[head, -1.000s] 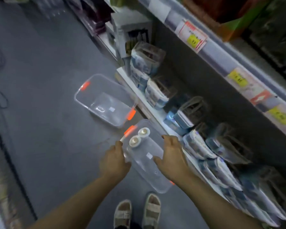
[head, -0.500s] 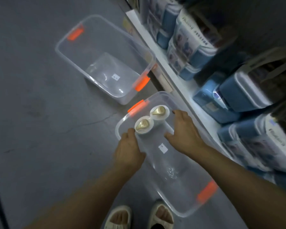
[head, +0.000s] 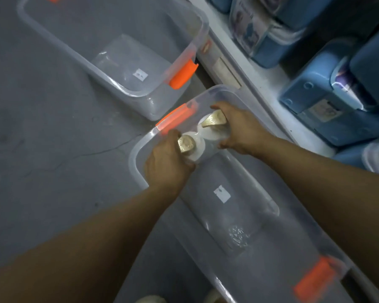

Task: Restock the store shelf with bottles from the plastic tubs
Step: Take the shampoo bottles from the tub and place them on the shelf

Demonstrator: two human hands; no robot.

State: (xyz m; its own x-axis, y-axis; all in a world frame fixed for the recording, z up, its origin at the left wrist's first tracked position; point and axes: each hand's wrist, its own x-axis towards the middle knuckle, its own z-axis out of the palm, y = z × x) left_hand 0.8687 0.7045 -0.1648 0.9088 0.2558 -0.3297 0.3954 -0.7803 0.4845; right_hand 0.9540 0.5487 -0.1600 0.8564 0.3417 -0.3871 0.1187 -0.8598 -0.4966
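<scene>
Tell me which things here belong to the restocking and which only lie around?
For the job: left bottle, right bottle, near tub, left hand, right hand, shelf.
Lying about: far tub, blue packs.

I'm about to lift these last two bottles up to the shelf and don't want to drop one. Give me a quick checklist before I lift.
1. Left hand grips the near bottle: ok.
2. Right hand grips the far bottle: ok, fingers curl round it.
3. Gold caps seated: cannot tell.
4. Bottles upright in the near tub: ok.
5. Path out of the tub: ok, no lid; its orange handle sits beside the bottles.
6. Free spot on the shelf: cannot tell; blue packs fill the visible part.
</scene>
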